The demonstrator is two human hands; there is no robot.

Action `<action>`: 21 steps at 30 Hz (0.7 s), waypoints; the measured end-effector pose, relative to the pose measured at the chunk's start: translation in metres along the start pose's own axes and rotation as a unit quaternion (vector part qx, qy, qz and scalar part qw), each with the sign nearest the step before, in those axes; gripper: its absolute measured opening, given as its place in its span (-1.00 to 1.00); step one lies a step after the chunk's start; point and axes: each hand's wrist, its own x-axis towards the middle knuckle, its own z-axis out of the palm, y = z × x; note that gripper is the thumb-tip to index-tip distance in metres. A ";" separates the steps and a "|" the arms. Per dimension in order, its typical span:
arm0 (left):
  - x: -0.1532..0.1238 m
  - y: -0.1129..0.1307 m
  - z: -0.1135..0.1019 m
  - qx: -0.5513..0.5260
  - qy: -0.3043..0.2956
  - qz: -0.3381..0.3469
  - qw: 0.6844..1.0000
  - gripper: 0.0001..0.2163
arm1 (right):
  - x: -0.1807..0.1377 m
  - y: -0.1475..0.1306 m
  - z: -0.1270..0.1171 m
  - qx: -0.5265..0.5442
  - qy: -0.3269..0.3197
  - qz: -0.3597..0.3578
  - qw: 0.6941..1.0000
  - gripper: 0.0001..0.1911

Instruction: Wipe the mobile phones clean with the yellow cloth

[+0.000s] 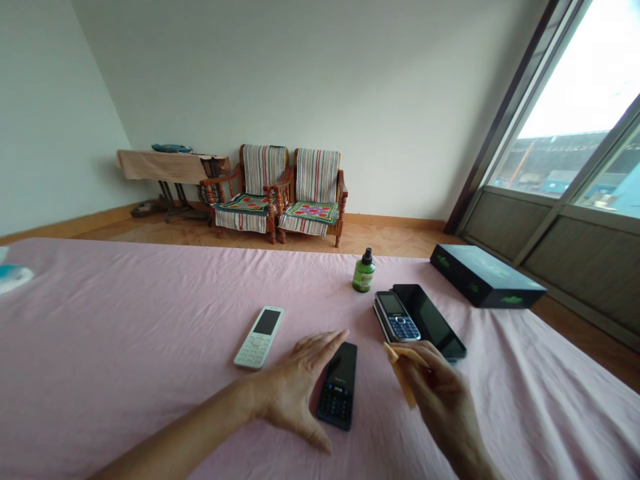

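Pink bedsheet [150, 320] under everything. Black box [480, 277] with green lettering at far right. Black touchscreen device [433, 317] nearer, with silver-and-navy keypad phone [404, 327] alongside. Green spray bottle [364, 275] beyond. White keypad phone [259, 339] off to the left. Black keypad phone [340, 387] lying face up between left hand [295, 383] and right hand [445, 387]. Yellow-orange cloth [406, 383] in the right. Best to brace by the edges, clear of screen and keys, and keep the cloth in a flat fold, lightly pinched. Left: spread wide, arched along the black phone's left side, thumb by bottom end; contact hard to tell. Right: curled, gripping cloth.
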 end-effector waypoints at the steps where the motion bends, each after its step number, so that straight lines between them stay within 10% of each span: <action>1: 0.002 -0.001 0.001 -0.001 0.000 0.002 1.000 0.19 | 0.001 -0.005 0.005 -0.011 -0.022 -0.016 1.000 -0.80; 11: 0.004 0.002 0.020 0.002 0.102 -0.032 0.994 0.23 | 0.037 0.011 0.059 -0.169 -0.091 -0.101 0.976 -0.75; 21: 0.006 0.000 0.028 0.000 0.132 -0.035 0.991 0.28 | 0.021 0.024 0.057 -0.148 -0.147 -0.148 0.967 -0.71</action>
